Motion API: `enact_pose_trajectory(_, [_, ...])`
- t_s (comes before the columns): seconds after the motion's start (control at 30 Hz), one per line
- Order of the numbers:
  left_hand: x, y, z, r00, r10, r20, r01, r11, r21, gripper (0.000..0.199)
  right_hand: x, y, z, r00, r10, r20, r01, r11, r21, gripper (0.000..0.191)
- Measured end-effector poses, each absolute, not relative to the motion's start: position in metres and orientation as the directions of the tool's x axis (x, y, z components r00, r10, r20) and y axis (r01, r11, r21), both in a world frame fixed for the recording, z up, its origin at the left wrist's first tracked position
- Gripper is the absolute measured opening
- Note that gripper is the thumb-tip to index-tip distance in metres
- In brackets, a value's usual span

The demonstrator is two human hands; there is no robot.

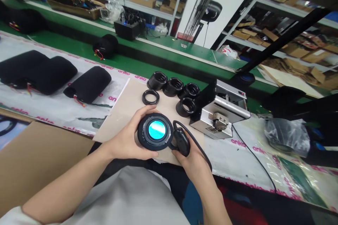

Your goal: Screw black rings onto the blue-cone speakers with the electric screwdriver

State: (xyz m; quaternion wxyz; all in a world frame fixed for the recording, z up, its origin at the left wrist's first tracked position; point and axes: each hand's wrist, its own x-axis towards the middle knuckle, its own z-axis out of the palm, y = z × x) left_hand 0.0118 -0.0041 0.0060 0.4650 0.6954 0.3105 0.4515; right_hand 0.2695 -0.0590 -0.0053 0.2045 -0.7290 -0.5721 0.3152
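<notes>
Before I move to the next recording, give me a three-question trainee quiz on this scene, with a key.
1. True or false: the left hand grips the round black cylinder with a shiny cyan lens.
2. What does the right hand hold?
A) a clear plastic bag
B) an oval black piece with a black cable
C) a padded black pouch
3. Fill in: the thin flat black ring lies to the ____ of the boxy silver machine.

Key: 1. True; 2. B; 3. left.

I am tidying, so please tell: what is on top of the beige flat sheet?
The beige flat sheet bears one thin black ring and, toward its far side, four thicker black cylindrical rings. Whatever lies behind the held round black cyan-centred device is hidden.
</notes>
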Motion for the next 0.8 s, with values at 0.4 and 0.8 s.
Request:
enact_pose_trajectory(0.4, [0.015, -0.003, 0.002, 0.174, 0.860, 0.480, 0.157, -0.506, 0.849, 0.097, 0.274, -0.065, -0.001, 0.175, 0.949, -0.262, 0.666, -0.310, -0.678, 0.081])
enact_pose_trajectory(0.8, [0.045, -0.028, 0.005, 0.058, 0.955, 0.292, 0.151, -0.298, 0.943, 0.106, 0.270, -0.059, 0.005, 0.208, 0.952, -0.224, 0.611, -0.306, -0.730, 0.058])
